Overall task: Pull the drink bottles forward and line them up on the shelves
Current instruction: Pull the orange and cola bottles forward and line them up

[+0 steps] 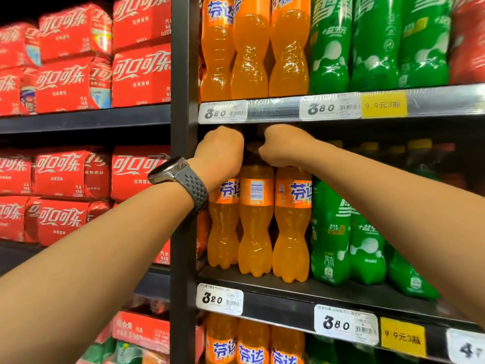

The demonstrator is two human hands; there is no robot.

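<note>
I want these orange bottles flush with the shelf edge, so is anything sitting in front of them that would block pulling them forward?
Nothing visible does. The shelf in front of the orange bottles is bare up to its edge. The left hand and right hand are already at the bottle tops.

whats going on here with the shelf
A person is reaching both hands into the middle shelf of a drinks aisle. The left hand, with a watch on its wrist, and the right hand are curled over the tops of the orange soda bottles at the front of the row. Green bottles stand beside them, and red drink packs fill the next bay.
</note>
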